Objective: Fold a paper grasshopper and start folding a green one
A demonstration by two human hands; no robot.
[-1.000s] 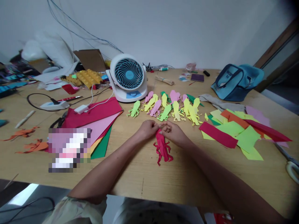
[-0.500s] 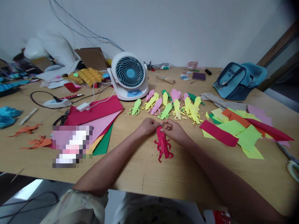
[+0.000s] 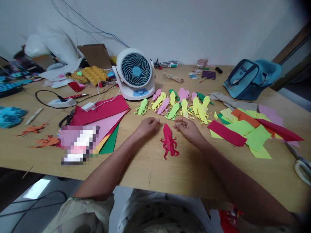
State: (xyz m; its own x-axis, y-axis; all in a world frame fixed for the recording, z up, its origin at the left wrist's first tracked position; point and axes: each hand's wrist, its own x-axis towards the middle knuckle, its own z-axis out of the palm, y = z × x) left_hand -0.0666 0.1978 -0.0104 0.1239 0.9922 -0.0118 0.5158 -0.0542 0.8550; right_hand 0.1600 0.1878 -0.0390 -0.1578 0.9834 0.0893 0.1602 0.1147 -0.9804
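Observation:
A red folded-paper frog-like figure [image 3: 169,140] with thin bent legs lies on the wooden table, pointed end away from me. To its left is my left hand [image 3: 149,127], fingers loosely bent and slightly apart, holding nothing. On the other side, my right hand [image 3: 187,127] is also off the figure, its thumb and fingers parted and empty. Just beyond both hands, several similar figures stand in a cluster, among them a light green one [image 3: 173,111], a yellow one [image 3: 185,108] and a pink one [image 3: 163,106].
Behind the cluster is a white fan [image 3: 136,72]. Coloured paper sheets [image 3: 102,111] lie left, near two orange paper figures [image 3: 47,141]. Paper pieces [image 3: 239,127] and scissors [image 3: 301,168] lie right, with a blue bag [image 3: 251,79] farther back.
Both hands have let go of the red paper figure and moved apart, left and right. The figure stays on the table. The view has shifted slightly.

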